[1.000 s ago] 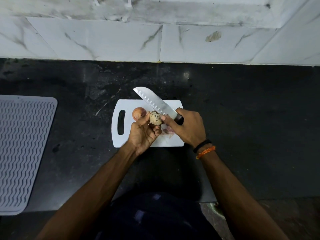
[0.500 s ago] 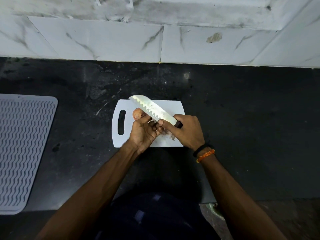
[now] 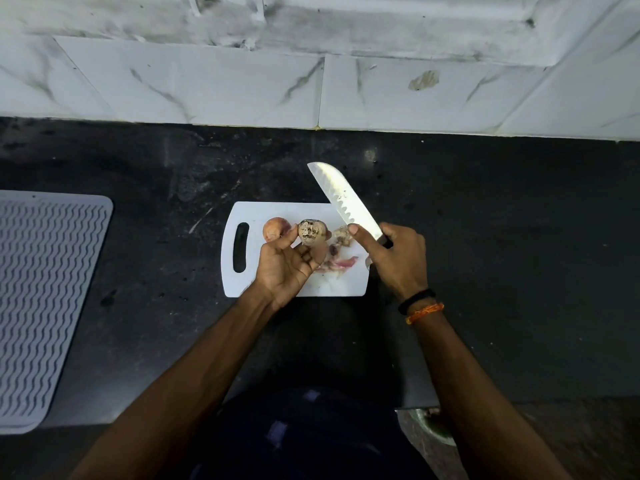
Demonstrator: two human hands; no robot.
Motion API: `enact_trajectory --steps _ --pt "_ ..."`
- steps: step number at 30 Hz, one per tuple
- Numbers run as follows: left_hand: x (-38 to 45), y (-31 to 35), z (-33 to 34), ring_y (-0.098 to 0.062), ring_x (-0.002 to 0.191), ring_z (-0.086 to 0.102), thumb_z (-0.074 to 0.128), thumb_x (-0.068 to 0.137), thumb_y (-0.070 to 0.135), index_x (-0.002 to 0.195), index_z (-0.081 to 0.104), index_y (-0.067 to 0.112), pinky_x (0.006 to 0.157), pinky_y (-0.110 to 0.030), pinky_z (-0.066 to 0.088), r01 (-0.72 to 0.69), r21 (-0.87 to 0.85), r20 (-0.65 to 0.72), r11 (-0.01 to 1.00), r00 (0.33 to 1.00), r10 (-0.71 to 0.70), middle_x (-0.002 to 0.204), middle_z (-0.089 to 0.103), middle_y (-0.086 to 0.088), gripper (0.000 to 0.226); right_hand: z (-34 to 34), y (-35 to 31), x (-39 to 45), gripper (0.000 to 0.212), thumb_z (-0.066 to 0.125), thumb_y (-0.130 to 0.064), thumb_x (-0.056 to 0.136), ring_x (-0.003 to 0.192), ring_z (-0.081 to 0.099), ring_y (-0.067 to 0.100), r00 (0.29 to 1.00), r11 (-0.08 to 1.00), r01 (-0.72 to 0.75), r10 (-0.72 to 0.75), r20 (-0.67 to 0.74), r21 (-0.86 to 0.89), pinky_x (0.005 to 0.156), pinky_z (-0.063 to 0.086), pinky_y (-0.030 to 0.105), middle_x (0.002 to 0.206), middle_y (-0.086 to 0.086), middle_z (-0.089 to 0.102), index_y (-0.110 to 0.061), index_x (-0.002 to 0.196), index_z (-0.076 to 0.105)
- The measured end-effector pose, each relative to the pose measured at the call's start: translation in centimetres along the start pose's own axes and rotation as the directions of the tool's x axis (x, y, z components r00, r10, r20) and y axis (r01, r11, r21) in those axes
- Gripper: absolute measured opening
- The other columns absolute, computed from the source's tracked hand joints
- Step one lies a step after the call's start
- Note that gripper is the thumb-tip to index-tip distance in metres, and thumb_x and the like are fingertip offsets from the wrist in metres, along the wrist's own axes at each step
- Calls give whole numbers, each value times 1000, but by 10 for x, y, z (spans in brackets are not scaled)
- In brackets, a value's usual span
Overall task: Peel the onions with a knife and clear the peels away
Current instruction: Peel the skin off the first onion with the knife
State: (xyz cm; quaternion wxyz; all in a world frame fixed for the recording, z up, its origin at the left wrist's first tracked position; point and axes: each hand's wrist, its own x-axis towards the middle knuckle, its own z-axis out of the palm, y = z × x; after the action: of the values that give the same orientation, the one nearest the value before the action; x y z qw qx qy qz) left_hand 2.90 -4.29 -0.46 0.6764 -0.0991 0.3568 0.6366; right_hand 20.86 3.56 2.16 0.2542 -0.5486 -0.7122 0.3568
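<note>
The small, round, partly skinned onion [image 3: 311, 231] sat pinched in the fingertips of the left hand [image 3: 289, 263], held above the white plastic cutting board [image 3: 294, 285] with its mottled, dark-streaked cut end turned up toward the camera. From that onion, the broad steel santoku knife with a dimpled blade [image 3: 343, 199] lay at about three o'clock, near but apart from it, with a visible gap between blade and onion. The blade's long axis ran from the handle up toward eleven o'clock, its tip reaching past the board's far edge over the black stone counter [image 3: 485, 220].

The right hand [image 3: 398, 258] was wrapped round the dark handle, its thumb laid up along the flat of the blade near the heel. The left hand's thumb and fingers were curled lightly about the onion, the palm open toward the camera.

A second onion, pink-brown and unpeeled [image 3: 275, 228], rested on the board at about nine o'clock from the held one, just beside the left thumb. Pale and pinkish peel scraps [image 3: 341, 249] lay on the board between the two hands.

As a judgement, the blade would need to swing back toward nine o'clock to meet the onion's skin, and the left fingers sat close to that path.
</note>
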Motion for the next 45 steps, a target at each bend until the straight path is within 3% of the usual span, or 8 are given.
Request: enact_trajectory --steps 4,9,15,22,29,35,39,45 --pt "-1 0 -3 -29 96 65 55 92 21 141 48 -4 79 -33 59 -20 -9 26 1000 999 20 130 57 -26 56 -2 -2 2 48 73 -57 82 54 61 11 1000 998 -23 23 4 -52 55 52 36 57 -3 64 -17 60 58" --pt "-3 -1 -1 -27 93 66 55 88 19 124 61 -1 73 -34 60 -12 -16 40 1000 999 13 115 66 -21 41 5 -4 2 50 72 -58 81 55 58 14 994 992 4 9 112 -123 51 48 37 59 0 63 -14 61 58" --pt "-1 0 -2 -26 89 68 55 91 21 127 56 3 71 -33 58 -26 17 33 1000 999 25 123 62 -22 40 9 -17 1 66 61 -62 89 43 32 12 998 985 18 -9 55 -169 47 23 27 44 -2 34 -18 49 32" --pt "-1 0 -2 -24 90 68 59 94 24 121 58 5 75 -29 59 -32 22 20 999 999 32 114 66 -21 33 15 -11 6 70 65 -70 79 46 42 17 998 977 -52 60 35 -205 47 32 30 56 15 53 -5 57 50" --pt "-3 0 -1 -36 102 69 60 88 16 116 59 -5 86 -35 61 -22 -18 62 1000 998 23 117 64 -31 35 14 -6 3 39 77 -51 76 65 67 12 989 991 -121 125 80 -50 59 57 45 70 -3 68 -15 70 64" --pt "1 -2 -7 -32 111 62 59 91 20 142 44 -6 92 -35 56 -22 -36 66 999 998 25 140 53 -32 59 14 -11 2 19 81 -35 78 80 70 7 973 980 -195 190 128 27 70 62 39 88 -11 72 -23 82 67" --pt "3 -2 -10 -28 103 61 61 88 14 139 49 0 86 -32 57 -53 -55 87 997 995 58 149 42 -33 54 14 -15 3 20 82 -31 75 79 67 2 968 977 -212 206 142 24 72 62 34 82 -17 68 -29 85 65" --pt "1 0 -14 -37 131 50 84 72 9 135 62 12 98 -36 54 -83 20 234 996 969 76 149 45 -28 67 20 -17 4 26 81 -32 75 81 66 9 973 979 -204 205 106 -21 67 59 28 85 -13 64 -26 93 63"
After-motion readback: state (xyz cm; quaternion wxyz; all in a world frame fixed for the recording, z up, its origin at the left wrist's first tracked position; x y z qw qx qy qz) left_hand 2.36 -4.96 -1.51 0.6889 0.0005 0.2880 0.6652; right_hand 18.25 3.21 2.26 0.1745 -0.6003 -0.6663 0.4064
